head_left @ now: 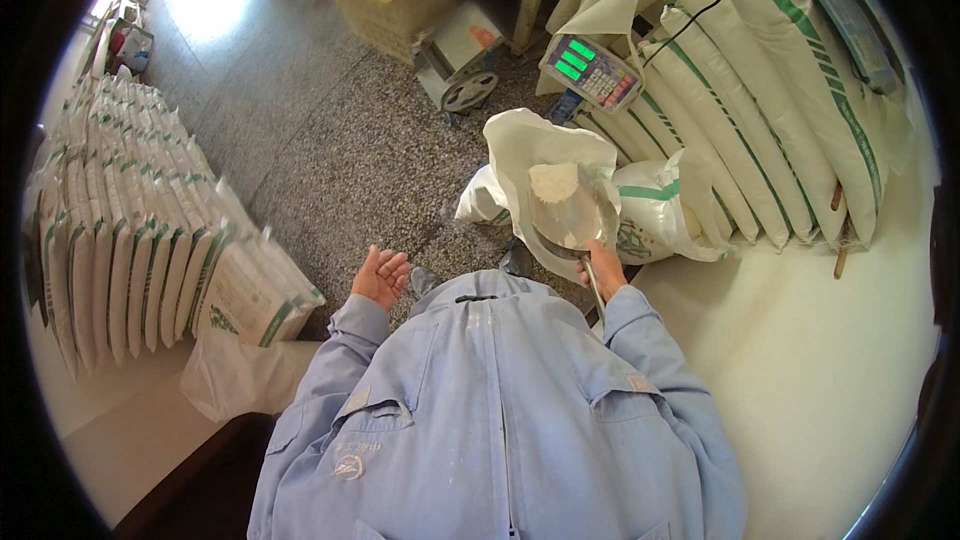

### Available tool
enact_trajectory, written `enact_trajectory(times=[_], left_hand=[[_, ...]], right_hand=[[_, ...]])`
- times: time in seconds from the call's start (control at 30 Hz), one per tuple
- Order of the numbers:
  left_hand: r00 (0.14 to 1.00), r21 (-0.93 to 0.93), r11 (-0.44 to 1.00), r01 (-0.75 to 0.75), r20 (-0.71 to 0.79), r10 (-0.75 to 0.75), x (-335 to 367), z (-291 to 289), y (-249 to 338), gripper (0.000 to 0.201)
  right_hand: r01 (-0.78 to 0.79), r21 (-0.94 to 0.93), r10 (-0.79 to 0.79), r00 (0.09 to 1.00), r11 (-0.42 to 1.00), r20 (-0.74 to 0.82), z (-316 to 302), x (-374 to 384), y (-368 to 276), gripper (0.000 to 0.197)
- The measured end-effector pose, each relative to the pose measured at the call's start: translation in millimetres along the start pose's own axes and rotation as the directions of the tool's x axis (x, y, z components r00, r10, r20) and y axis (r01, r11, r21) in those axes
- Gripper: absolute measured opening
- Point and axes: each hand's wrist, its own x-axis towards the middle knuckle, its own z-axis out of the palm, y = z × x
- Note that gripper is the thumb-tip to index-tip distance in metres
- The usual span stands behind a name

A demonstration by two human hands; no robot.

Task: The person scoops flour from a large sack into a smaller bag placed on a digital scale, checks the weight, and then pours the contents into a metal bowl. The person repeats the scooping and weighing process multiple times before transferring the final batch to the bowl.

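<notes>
My right hand (606,271) grips the handle of a metal scoop (580,227), and its bowl lies in the mouth of an upright white sack (510,135). White powder (556,183) shows at the scoop's far end; whether it rests on the scoop or in the sack behind it, I cannot tell. To the left, my left hand (381,276) hangs above the floor with nothing in it, palm turned up and fingers loosely apart. Beyond the sack, a scale's display panel (592,73) glows green.
Full white sacks with green stripes (780,120) lean in a row at the right. More stacked sacks (140,240) rise on the left, beside a clear plastic bag (245,375). A small machine with a wheel (468,92) stands on the speckled floor (330,130), ahead.
</notes>
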Motion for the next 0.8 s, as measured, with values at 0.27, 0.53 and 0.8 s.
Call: enact_trajectory(times=[0.27, 0.53, 0.8], left_hand=[[0.999, 0.012, 1.0, -0.003, -0.05, 0.003, -4.6, 6.5, -1.1, 0.04], [1.0, 0.042, 0.999, 0.006, -0.023, -0.005, -0.8, 6.0, -1.7, 0.04], [1.0, 0.065, 0.998, 0.018, -0.021, -0.017, 2.4, 7.3, -2.4, 0.04]], right_hand=[[0.069, 0.003, -0.069, 0.997, 0.998, 0.023, -6.3, -13.1, 6.3, 0.033], [0.109, 0.006, -0.109, 0.994, 0.994, 0.009, -9.5, -22.8, 9.9, 0.033], [0.122, 0.024, -0.123, 0.992, 0.992, 0.018, -11.9, -33.6, 7.8, 0.031]])
